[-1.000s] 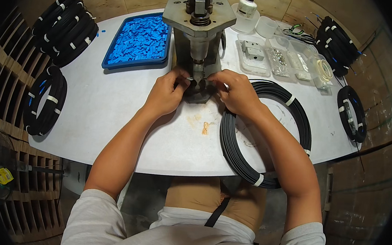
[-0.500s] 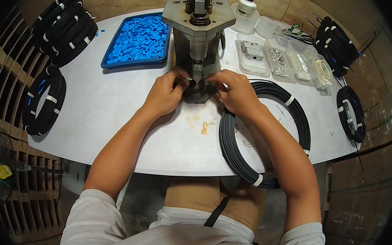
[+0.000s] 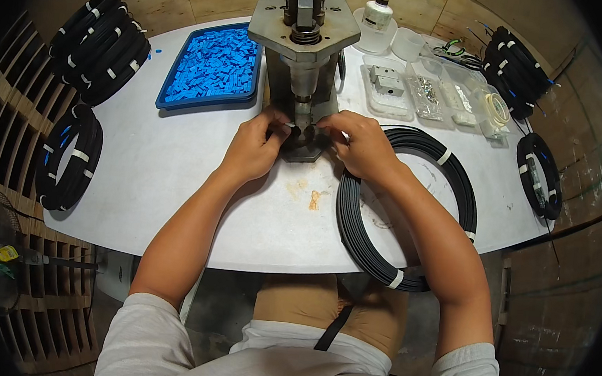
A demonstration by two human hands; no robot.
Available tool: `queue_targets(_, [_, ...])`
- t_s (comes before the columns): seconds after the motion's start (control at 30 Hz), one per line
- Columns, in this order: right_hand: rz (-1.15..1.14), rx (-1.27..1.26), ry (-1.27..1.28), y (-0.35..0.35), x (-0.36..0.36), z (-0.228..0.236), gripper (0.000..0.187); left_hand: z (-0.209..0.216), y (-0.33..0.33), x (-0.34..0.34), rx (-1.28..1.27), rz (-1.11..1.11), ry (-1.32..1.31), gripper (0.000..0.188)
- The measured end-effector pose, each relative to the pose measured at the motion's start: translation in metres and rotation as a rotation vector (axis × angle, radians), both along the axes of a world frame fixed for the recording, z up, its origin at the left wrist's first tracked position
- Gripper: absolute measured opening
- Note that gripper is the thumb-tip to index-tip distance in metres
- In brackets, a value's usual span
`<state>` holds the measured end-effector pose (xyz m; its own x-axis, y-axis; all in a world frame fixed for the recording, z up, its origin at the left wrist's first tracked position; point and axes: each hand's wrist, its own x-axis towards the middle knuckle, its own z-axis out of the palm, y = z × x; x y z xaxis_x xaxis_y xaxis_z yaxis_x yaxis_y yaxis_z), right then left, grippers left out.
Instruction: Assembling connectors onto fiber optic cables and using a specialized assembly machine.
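Note:
A metal bench press [image 3: 306,36] stands at the table's far middle, its ram [image 3: 304,82] reaching down toward the base [image 3: 304,153]. At the left of the ram's lower end, my left hand [image 3: 254,142] pinches a tiny light piece too small to name. From the other side, my right hand [image 3: 362,145] is closed in a pinch by the ram; what it holds is too small and dark to tell. Under my right hand and forearm lies a large coil of black cable [image 3: 467,194], bound with white bands.
A blue tray [image 3: 159,102] holding many small blue pieces sits left of the press. At the right are clear plastic boxes [image 3: 423,113], metal blocks [image 3: 388,82], and a white bottle [image 3: 377,14]. More black coils [image 3: 100,45] stand along the table's left side.
Both hands keep nearly the same pinch beside the ram. The whole view has shifted very slightly; nothing else has visibly moved on the table.

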<state>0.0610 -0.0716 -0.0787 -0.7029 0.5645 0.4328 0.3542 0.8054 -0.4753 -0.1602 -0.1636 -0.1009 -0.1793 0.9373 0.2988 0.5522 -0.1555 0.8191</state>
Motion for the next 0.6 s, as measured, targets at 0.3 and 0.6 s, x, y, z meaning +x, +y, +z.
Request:
queue_targets(0.3, [-0.005, 0.005, -0.008, 0.0004, -0.0005, 0.0001, 0.031, 0.0022, 0.0001, 0.0005, -0.008, 0.0, 0.02, 0.022])
queue_targets(0.6, [-0.011, 0.004, -0.009, -0.0004, -0.0002, 0.0013, 0.027, 0.006, -0.0007, 0.0019, -0.035, 0.005, 0.028, 0.021])
